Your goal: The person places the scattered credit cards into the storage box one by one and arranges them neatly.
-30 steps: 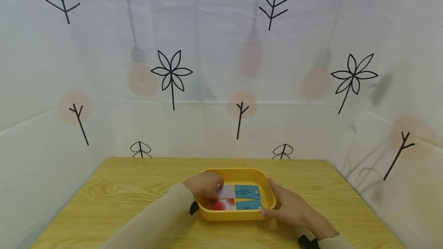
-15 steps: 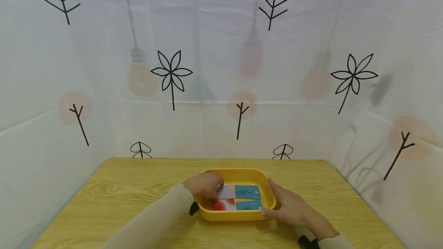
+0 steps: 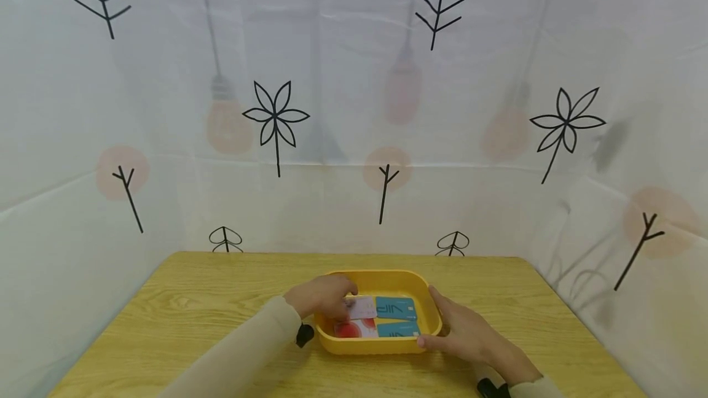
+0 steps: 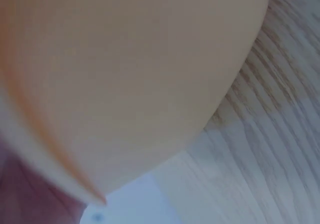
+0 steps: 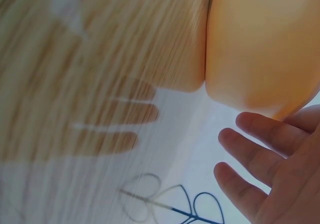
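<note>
A yellow plastic tray (image 3: 381,346) stands on the table in the head view. Two teal cards lie inside at the right, one at the back (image 3: 395,308) and one in front (image 3: 398,329). Beside them at the left are a pale lilac card (image 3: 362,308) and a red-and-white card (image 3: 350,329). My left hand (image 3: 321,296) reaches over the left rim, its loosely bent fingers over the lilac card and partly hidden. My right hand (image 3: 470,330) holds the tray's right end between thumb and index finger; the other fingers (image 5: 250,154) stay straight, off the wall.
The wooden table (image 3: 221,287) extends on both sides of the tray. A white curtain (image 3: 332,201) printed with plants and bulbs surrounds its back and sides. Black straps (image 3: 304,335) sit at the wrists.
My left hand has drawn back slightly to the left, while the cards lie as before. The right hand keeps its place on the tray.
</note>
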Demonstrator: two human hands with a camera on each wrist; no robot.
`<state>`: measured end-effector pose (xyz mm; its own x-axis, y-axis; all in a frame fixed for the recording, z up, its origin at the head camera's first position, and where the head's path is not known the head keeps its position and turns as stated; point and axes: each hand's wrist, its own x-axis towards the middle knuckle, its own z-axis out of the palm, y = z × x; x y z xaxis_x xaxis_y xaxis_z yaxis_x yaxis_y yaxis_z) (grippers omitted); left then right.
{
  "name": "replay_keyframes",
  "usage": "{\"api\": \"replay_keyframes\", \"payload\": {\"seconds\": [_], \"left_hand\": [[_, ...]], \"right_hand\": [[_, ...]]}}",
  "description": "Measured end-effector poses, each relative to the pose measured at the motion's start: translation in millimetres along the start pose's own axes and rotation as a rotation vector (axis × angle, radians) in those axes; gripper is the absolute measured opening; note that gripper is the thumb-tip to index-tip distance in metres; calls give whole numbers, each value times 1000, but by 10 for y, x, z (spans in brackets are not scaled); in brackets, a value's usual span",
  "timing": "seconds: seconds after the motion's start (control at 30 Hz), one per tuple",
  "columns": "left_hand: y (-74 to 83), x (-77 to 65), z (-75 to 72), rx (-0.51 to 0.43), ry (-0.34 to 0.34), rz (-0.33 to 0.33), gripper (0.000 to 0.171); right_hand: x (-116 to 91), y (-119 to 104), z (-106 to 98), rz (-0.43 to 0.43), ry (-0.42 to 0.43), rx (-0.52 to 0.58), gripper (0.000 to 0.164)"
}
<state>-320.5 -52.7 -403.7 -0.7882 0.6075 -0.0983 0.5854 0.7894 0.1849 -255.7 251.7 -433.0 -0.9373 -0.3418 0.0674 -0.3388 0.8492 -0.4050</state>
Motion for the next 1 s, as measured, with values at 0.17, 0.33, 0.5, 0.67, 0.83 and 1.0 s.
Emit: {"api": "replay_keyframes", "payload": {"seconds": [0.17, 0.33, 0.5, 0.67, 0.83, 1.0], "left_hand": [[-17, -112, -54, -2, 42, 46, 41], [-57, -257, -85, 26, 127, 104, 44], [-97, -413, -65, 2, 233, 159, 42], [-114, -600, -48, -23, 356, 163, 38], [-166, -783, 5, -8, 429, 150, 36], [-271, -960, 64, 9, 503, 127, 36]], "right_hand": [[-3, 13, 5, 2, 1, 2, 107], [-23, 21, -10, -9, 15, -12, 106], [-73, 24, -57, 1, 28, -18, 102], [-112, 34, -113, -7, 65, -34, 94], [-104, 68, -178, -36, 108, -69, 90], [-95, 138, -274, -100, 172, -135, 87]]}}
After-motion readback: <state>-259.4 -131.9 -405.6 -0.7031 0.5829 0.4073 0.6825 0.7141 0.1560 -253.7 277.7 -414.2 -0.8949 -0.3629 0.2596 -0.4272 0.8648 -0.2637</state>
